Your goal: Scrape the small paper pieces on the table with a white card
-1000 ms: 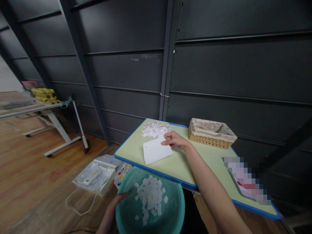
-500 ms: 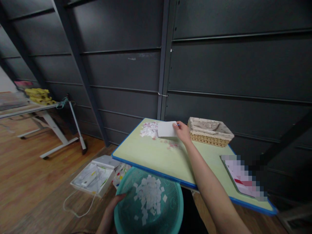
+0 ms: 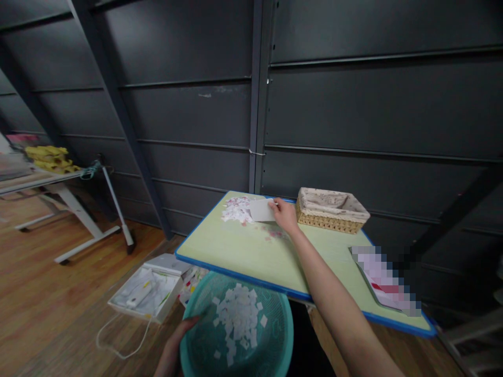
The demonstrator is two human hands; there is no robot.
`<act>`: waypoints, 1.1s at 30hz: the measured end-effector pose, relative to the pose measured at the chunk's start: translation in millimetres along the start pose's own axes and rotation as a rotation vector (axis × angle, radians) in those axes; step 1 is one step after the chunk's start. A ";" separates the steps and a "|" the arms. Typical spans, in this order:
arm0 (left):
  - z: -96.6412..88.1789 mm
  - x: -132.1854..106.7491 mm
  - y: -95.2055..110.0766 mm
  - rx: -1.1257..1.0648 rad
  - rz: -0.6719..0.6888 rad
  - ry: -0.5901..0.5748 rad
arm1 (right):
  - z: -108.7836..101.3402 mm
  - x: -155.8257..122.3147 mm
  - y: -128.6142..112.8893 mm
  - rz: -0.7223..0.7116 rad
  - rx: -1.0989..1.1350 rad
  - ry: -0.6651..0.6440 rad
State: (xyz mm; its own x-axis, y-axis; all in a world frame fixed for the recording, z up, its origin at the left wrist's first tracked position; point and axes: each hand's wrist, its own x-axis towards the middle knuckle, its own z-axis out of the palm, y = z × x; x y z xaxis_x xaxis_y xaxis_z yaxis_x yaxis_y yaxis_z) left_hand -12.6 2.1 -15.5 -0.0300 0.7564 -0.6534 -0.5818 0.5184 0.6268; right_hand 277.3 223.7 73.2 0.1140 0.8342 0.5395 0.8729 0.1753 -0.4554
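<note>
Dark ribbed wall (image 3: pixel 184 118) behind one blue-edged desk (image 3: pixel 236 254): right grip (image 3: pixel 285 213) pinches one flat white card (image 3: pixel 260 210) at the right of one scrap pile (image 3: pixel 236 210); a second ago the card was nearer the front edge. Left grip (image 3: pixel 176 337) is closed on the rim of one round teal mesh basket (image 3: pixel 277 335), holding dozens of white squares (image 3: pixel 238 314). One cloth-lined woven box (image 3: pixel 330 221) sits right of the card.

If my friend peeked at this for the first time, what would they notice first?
Probably the big teal basket at the bottom, with little white paper pieces inside and the left hand at its rim. Next, the right hand holding a pale card by a heap of paper bits on the blue-edged table. The bright yellow stack at far left pops out too.
</note>
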 end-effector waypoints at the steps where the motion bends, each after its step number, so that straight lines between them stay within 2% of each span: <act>1: -0.6 0.7 -0.1 -0.005 -0.004 -0.003 | -0.1 0.0 -0.4 0.004 0.007 -0.003; 12: 2.0 -0.4 0.3 0.007 0.012 0.003 | -1.1 1.1 -1.7 0.042 -0.003 -0.008; 20: -3.4 4.6 -2.8 -0.014 -0.023 -0.025 | -3.7 0.6 -4.6 0.064 -0.029 -0.018; 25: -5.5 6.3 -3.5 0.020 -0.004 -0.023 | -1.4 -0.9 -5.0 0.037 0.013 0.016; 33: -1.9 1.2 -1.1 0.004 0.002 -0.025 | 2.7 -2.5 -8.1 0.013 0.036 -0.004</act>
State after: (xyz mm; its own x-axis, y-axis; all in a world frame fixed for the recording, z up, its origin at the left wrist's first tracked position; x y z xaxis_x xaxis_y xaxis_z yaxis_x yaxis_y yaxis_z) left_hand -13.6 1.6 -17.8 -0.0106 0.7672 -0.6413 -0.5784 0.5184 0.6298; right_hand 268.7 221.6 73.6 0.1233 0.8385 0.5308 0.8539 0.1829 -0.4873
